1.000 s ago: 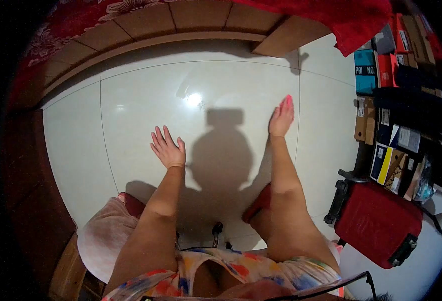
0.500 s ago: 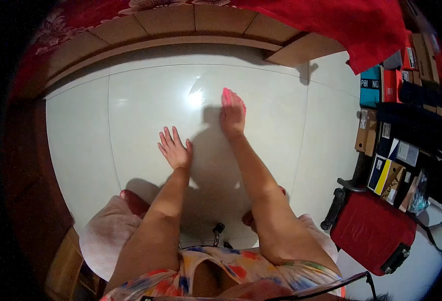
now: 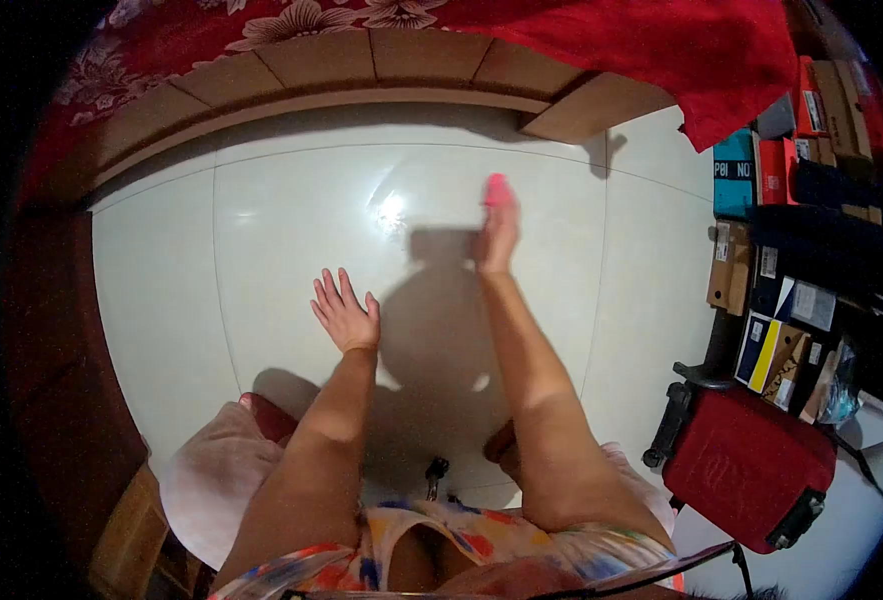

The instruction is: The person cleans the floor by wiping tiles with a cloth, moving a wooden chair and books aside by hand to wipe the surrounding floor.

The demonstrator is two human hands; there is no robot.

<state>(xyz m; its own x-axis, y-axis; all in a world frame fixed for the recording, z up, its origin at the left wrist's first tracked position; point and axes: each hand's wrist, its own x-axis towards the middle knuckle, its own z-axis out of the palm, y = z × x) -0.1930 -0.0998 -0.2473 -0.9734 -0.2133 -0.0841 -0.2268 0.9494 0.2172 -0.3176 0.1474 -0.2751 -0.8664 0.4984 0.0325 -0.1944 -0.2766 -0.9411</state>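
Note:
My right hand [image 3: 498,240] is stretched out over the pale tiled floor [image 3: 291,215], slightly blurred. A small pink cloth [image 3: 498,190] is held at its fingers and hides the fingertips. My left hand [image 3: 345,312] is lower and to the left, palm down with its fingers spread, holding nothing. Whether that palm touches the tiles or hovers just above them I cannot tell. A dark shadow of my head and arms lies on the floor between the two hands.
A wooden bed base [image 3: 331,75] with a red floral cover [image 3: 601,30] runs along the far side. Stacked shoe boxes [image 3: 731,265] and a red suitcase [image 3: 746,465] line the right. Dark wooden furniture [image 3: 56,350] stands at the left.
My right hand has moved to the right with the pink cloth, which now shows bunched at the fingertips. My left hand sits slightly lower in view, still spread.

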